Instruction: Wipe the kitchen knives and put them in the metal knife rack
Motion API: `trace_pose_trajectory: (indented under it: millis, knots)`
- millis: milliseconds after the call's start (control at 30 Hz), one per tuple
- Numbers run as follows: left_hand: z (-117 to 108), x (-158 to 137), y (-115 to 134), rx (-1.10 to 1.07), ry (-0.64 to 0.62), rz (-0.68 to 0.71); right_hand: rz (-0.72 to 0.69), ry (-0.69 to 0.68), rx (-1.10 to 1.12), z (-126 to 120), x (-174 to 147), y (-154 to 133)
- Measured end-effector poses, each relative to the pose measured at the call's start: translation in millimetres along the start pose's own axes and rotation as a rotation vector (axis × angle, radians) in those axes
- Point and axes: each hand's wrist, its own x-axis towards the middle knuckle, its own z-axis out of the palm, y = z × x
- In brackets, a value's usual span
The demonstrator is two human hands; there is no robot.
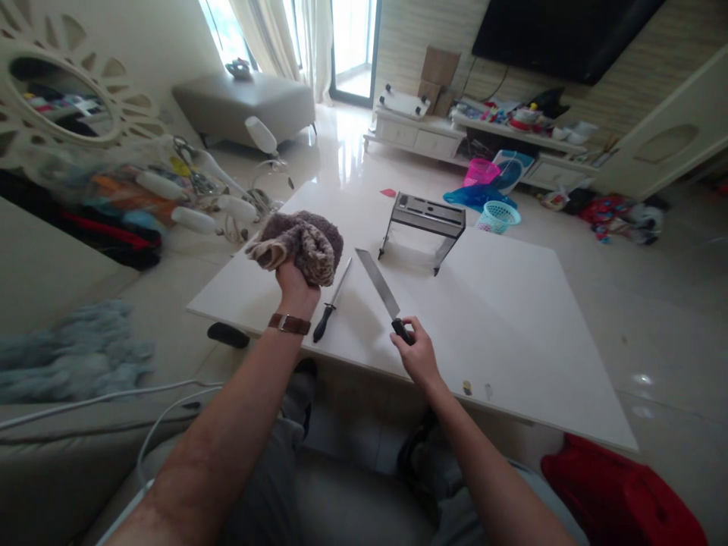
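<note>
My left hand grips a bunched brown towel above the left part of the white table; the cloth hides most of the fingers. In my right hand is the black handle of a knife. Its broad, square-ended blade points forward and to the left. Between the two hands, a honing steel with a black handle lies on the table, its tip pointing away from me. Farther back stands a knife block with a slotted dark top and clear sides; no knife shows in it.
Two small items, one a yellowish piece, lie by the table's front edge. Beyond the table are a light blue basket and a blue plastic bag on the floor. A white lamp-like fixture stands beyond the left edge.
</note>
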Motion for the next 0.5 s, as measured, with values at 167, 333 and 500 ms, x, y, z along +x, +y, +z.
trace_pose_trajectory:
  millis: [167, 333, 500]
  knots:
    - [8, -19, 17, -0.151, -0.188, -0.141, 0.232, 0.048, 0.509, 6, 14, 18]
    - [14, -29, 16, -0.222, -0.222, -0.159, 0.333, 0.065, 0.699, 18, 19, 21]
    - [7, -34, 12, -0.265, -0.179, -0.236, 0.367, 0.075, 0.755, 32, 27, 26]
